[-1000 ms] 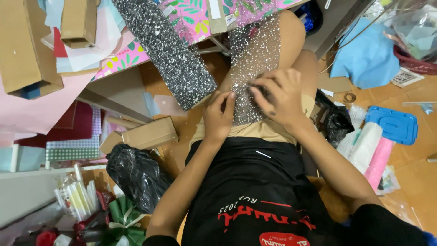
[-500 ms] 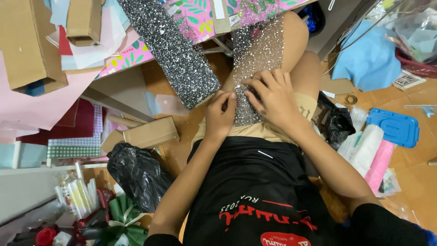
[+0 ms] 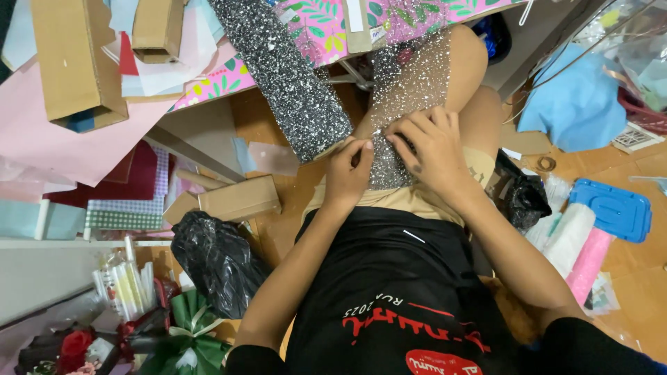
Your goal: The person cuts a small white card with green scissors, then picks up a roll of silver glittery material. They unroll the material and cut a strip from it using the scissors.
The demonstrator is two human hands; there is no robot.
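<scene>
Head view: at frame centre, the left hand (image 3: pixel 349 173) and right hand (image 3: pixel 432 149) are both pinching a silver glitter mesh sheet (image 3: pixel 403 104) lying over the person's knee. The wooden floor (image 3: pixel 632 278) is showing at lower right, cluttered with a cardboard box (image 3: pixel 233 201) and a blue lid (image 3: pixel 615 208).

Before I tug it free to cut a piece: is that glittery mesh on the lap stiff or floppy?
Likely floppy: the glittery mesh drapes over the knee and bunches where the left hand and right hand pinch it. Probably very light, since skin shows through it. It may snag rather than slide.
</scene>
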